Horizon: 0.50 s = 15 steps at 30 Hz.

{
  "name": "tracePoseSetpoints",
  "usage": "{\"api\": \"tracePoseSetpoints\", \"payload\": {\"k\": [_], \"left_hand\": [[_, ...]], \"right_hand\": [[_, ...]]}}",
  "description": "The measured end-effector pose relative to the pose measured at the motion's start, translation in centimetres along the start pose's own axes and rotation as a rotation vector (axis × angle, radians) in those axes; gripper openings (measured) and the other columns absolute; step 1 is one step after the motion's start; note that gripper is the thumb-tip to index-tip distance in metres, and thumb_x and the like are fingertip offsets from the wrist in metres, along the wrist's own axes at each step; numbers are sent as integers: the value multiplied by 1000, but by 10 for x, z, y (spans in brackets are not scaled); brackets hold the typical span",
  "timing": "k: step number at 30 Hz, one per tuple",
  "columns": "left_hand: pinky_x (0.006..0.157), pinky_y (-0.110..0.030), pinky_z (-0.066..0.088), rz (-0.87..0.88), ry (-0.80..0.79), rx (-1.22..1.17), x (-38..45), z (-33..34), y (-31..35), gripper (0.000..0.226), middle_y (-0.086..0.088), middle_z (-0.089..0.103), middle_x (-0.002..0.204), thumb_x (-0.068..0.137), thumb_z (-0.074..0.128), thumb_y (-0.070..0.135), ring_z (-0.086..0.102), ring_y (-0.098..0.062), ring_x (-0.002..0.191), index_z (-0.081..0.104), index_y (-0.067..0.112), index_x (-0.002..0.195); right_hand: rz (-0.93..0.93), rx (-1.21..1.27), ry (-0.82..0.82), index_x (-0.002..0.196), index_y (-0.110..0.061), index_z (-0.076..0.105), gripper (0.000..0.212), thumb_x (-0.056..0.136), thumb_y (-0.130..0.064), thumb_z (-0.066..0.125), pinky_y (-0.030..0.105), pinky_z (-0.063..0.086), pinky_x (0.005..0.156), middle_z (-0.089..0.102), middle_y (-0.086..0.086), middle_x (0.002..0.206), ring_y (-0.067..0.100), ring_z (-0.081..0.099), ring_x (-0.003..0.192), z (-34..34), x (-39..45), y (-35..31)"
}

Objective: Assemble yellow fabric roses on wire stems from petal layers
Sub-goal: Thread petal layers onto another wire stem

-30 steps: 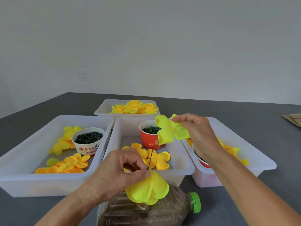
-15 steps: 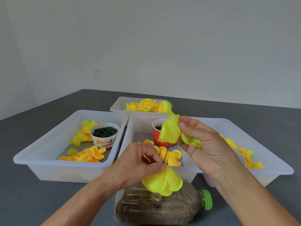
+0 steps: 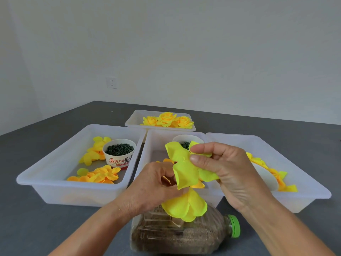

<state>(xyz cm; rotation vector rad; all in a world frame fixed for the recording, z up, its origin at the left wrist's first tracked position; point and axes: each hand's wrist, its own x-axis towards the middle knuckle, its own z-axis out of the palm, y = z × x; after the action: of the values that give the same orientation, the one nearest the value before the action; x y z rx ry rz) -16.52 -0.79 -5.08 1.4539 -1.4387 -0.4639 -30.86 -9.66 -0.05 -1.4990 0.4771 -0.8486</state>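
Threading a fresh petal layer onto the half-built rose.

The right hand (image 3: 227, 169) is pinching a lime-yellow petal layer (image 3: 184, 167) just above the partly built rose (image 3: 186, 206), which the left hand (image 3: 155, 183) is gripping at its top, over the sand-filled bottle (image 3: 184, 235). The wire stem is hidden behind the petals. Next, I'd judge, the layer's centre hole needs lining up with the wire tip, then sliding down snug.

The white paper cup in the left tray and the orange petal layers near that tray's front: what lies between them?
In the head view, only bare tray floor and one small yellow-green petal.
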Motion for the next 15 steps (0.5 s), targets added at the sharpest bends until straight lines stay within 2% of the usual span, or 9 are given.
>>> {"api": "tracePoseSetpoints", "payload": {"k": [2, 3, 7, 15], "left_hand": [[78, -41, 54, 6, 4, -13, 0, 1, 0, 20, -11, 68, 92, 69, 70, 27, 65, -24, 84, 68, 26, 89], [77, -41, 53, 5, 10, -6, 1, 1, -1, 20, -11, 69, 91, 69, 71, 27, 66, -24, 83, 69, 22, 88], [77, -47, 51, -16, 20, 44, 2, -1, -6, 15, -11, 69, 83, 76, 75, 17, 64, -27, 81, 71, 3, 81], [77, -49, 52, -31, 25, 24, 0, -1, -4, 16, -14, 68, 81, 77, 75, 15, 64, -29, 80, 68, 0, 78]], "right_hand": [[-24, -48, -2, 67, -18, 76, 15, 53, -15, 79, 16, 51, 61, 74, 1, 76, 9, 66, 68, 1, 0, 0], [-29, -70, -1, 67, -19, 76, 12, 60, -9, 78, 15, 51, 60, 74, 0, 75, 7, 65, 67, 1, 0, 0], [-12, -119, -6, 67, -23, 77, 22, 74, -3, 72, 21, 53, 68, 74, 4, 78, 12, 68, 75, -1, -2, -2], [5, -147, 20, 70, -22, 77, 18, 73, -5, 74, 29, 51, 74, 73, 7, 77, 17, 64, 75, 0, 0, -4]]}}
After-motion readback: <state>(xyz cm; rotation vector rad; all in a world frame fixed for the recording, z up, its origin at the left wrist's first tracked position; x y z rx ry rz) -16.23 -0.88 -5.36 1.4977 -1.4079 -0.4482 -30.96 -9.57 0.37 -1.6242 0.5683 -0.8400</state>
